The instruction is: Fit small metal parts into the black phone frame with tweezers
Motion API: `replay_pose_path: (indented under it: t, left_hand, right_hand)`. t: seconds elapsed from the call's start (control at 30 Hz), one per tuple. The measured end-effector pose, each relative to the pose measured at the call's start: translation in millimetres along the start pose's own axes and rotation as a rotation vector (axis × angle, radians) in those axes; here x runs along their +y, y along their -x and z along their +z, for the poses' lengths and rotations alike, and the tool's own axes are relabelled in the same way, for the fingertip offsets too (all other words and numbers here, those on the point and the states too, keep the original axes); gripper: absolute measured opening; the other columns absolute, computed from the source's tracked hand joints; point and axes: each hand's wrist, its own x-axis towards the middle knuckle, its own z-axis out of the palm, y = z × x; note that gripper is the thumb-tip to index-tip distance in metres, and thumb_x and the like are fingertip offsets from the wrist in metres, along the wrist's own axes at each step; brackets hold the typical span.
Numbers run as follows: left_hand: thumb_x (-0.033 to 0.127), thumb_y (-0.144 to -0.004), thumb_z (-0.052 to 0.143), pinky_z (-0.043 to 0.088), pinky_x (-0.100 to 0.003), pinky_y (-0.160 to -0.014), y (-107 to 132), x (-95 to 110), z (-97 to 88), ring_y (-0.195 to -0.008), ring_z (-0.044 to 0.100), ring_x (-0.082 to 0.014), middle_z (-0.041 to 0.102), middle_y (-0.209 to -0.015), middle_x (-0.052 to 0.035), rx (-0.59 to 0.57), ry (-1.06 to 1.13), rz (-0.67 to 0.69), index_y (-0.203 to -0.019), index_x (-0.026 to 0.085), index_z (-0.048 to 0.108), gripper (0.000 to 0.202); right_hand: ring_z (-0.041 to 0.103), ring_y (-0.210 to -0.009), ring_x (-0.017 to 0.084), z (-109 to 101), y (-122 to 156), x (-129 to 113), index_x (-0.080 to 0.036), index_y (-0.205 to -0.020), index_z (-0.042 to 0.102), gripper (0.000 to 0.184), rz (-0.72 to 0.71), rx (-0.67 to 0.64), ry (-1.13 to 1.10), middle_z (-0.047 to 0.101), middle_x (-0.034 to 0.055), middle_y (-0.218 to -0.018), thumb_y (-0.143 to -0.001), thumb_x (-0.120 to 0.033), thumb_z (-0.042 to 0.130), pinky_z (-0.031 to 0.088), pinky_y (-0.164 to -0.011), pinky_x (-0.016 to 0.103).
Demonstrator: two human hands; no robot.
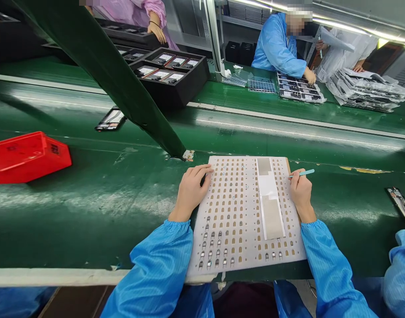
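A white board (pixel 248 212) with rows of small tan slots lies on the green bench in front of me. My left hand (pixel 193 190) has its fingers together on the board's upper left edge. My right hand (pixel 300 192) is at the right edge, closed around slim light-blue tweezers (pixel 302 173); their tip is hard to make out. Small metal parts (pixel 217 253) sit in several slots at the lower left, and a few more (pixel 273 256) at the bottom right. Across the right side lies a white strip with grey patches (pixel 272 216).
At the left stands a red bin (pixel 30 157). A dark green slanted post (pixel 123 88) meets the bench beyond my left hand. Phone-like units lie beside the post (pixel 111 118) and at far right (pixel 400 201), by another person's hand. Black trays (pixel 176 86) and co-workers are across the bench.
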Motion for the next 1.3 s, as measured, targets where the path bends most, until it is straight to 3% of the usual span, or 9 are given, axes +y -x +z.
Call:
replay_pose_path:
  t: [0.23,0.47,0.8,1.07,1.3]
  left_hand:
    - [0.034,-0.111,0.041,0.052,-0.053,-0.107,-0.9,1.6,-0.3,-0.121,0.066,-0.0328,0.074,-0.138,-0.0102,-0.011,-0.002,0.004,-0.118,0.022,0.071,0.033]
    - [0.033,-0.110,0.041,0.053,-0.051,-0.104,-1.6,2.8,-1.5,-0.121,0.066,-0.0325,0.074,-0.138,-0.0091,-0.007,-0.004,0.003,-0.116,0.023,0.071,0.032]
    - [0.033,-0.110,0.041,0.053,-0.052,-0.104,-1.5,1.5,-1.2,-0.119,0.067,-0.0325,0.074,-0.137,-0.0099,-0.012,-0.014,0.002,-0.116,0.022,0.071,0.033]
    - [0.033,-0.110,0.043,0.052,-0.055,-0.109,-1.1,1.2,-0.7,-0.122,0.067,-0.0331,0.075,-0.137,-0.0100,-0.004,0.005,-0.003,-0.116,0.023,0.072,0.032]
    - [0.034,-0.110,0.043,0.052,-0.053,-0.109,-0.4,1.7,-0.7,-0.123,0.067,-0.0329,0.075,-0.138,-0.0094,0.003,0.016,0.001,-0.116,0.024,0.071,0.031]
  right_hand:
    - [0.060,-0.059,0.020,3.0,-0.3,2.4,-0.024,-0.086,0.054,0.049,-0.042,-0.026,0.007,0.068,0.0067,-0.074,-0.115,-0.054,0.029,0.036,-0.056,0.033]
    - [0.065,-0.061,0.020,4.4,0.2,6.0,-0.024,-0.090,0.055,0.043,-0.021,0.021,-0.036,0.071,0.0050,-0.077,-0.115,-0.049,0.030,0.044,-0.061,0.033]
    - [0.063,-0.058,0.017,-1.5,2.5,-2.0,-0.023,-0.088,0.059,0.051,-0.009,0.060,-0.169,0.071,0.0049,-0.080,-0.118,-0.054,0.030,0.047,-0.058,0.032]
    - [0.055,-0.055,0.016,0.3,1.4,-3.9,-0.024,-0.090,0.057,0.049,-0.010,0.045,-0.238,0.071,0.0045,-0.083,-0.118,-0.054,0.030,0.042,-0.057,0.033]
    - [0.052,-0.053,0.016,-3.9,-0.7,-1.7,-0.025,-0.089,0.053,0.045,0.032,0.115,-0.237,0.066,0.0019,-0.077,-0.118,-0.053,0.032,0.041,-0.057,0.033]
